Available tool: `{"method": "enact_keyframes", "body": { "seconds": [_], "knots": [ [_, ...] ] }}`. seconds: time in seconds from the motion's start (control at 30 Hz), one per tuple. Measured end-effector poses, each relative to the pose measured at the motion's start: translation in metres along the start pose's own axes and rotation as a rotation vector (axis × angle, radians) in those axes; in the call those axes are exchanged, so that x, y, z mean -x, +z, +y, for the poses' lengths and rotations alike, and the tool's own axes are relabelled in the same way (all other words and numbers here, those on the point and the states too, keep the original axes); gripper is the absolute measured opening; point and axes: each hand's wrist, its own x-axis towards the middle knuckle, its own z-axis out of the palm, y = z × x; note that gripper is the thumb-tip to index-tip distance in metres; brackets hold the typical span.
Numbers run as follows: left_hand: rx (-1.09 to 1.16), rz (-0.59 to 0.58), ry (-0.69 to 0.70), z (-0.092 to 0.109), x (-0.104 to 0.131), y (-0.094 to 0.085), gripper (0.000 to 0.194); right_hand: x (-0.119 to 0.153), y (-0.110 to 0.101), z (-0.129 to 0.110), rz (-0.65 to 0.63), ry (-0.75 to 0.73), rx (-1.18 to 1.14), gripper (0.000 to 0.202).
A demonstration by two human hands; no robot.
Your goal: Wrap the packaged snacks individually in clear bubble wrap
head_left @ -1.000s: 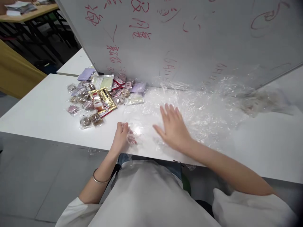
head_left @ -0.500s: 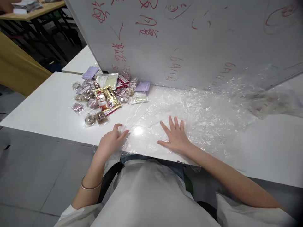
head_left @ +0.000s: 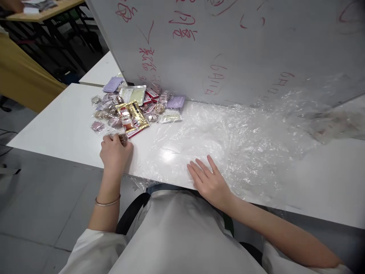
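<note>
Tabletop [head_left: 59,125] stretches left of our left hand [head_left: 115,153], its front edge passing under both our wrists. That hand curls palm-down over a small brown packet [head_left: 123,139] before the snack pile [head_left: 134,114]; whether it grips, we cannot tell. The packet's long axis seems to run left to right. Our right hand [head_left: 210,185] rests fingers-spread on clear film [head_left: 256,140], fingertips pointing away from us.

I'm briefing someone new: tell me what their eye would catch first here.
Probably the whiteboard with red writing, rising at the back. Then the crumpled clear plastic spread across the table before it, the right hand at its near side. Left of the plastic sits a pile of packets, the left hand at its near edge.
</note>
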Motion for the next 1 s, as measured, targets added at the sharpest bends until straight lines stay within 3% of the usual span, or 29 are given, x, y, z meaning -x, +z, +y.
{"method": "enact_keyframes", "body": {
  "seconds": [0.1,0.2,0.27,0.33,0.4,0.47,0.53,0.63,0.77,0.8,0.9,1.0],
  "knots": [
    [0.006,-0.076,-0.023,-0.001,0.004,-0.019,0.033,0.005,-0.005,0.004,-0.100,0.126,0.107,0.044],
    [0.118,0.032,0.085,0.019,0.032,-0.040,0.037,0.010,-0.006,-0.002,-0.108,0.167,0.139,0.041],
    [0.307,0.152,0.332,0.047,0.060,-0.044,0.041,0.011,-0.007,-0.008,-0.093,0.157,0.101,0.039],
    [0.476,0.046,0.746,0.077,0.087,-0.036,0.045,0.011,-0.007,-0.012,-0.060,0.155,0.066,0.035],
    [0.516,-0.065,1.035,0.100,0.105,-0.020,0.048,0.011,-0.007,-0.014,-0.032,0.169,0.052,0.032],
    [0.464,-0.139,1.166,0.112,0.115,-0.004,0.048,0.012,-0.006,-0.015,-0.025,0.219,0.047,0.030],
    [0.387,-0.181,1.195,0.113,0.119,0.005,0.049,0.013,-0.006,-0.014,0.005,0.274,0.045,0.028],
    [0.335,-0.218,1.185,0.104,0.123,0.004,0.048,0.015,-0.003,-0.012,0.050,0.289,0.026,0.025],
    [0.409,-0.254,1.152,0.076,0.105,-0.010,0.040,0.019,0.005,-0.010,-0.052,0.196,-0.074,0.047],
    [0.429,-0.216,1.067,0.064,0.093,-0.013,0.038,0.021,0.008,-0.009,-0.068,0.177,-0.101,0.049],
    [0.391,0.035,0.521,0.018,0.047,-0.013,0.037,0.026,0.014,-0.007,-0.080,0.170,-0.171,0.055],
    [0.269,0.050,0.183,-0.024,0.008,-0.004,0.058,0.029,0.016,-0.006,-0.074,0.171,-0.207,0.056]
  ]
}}
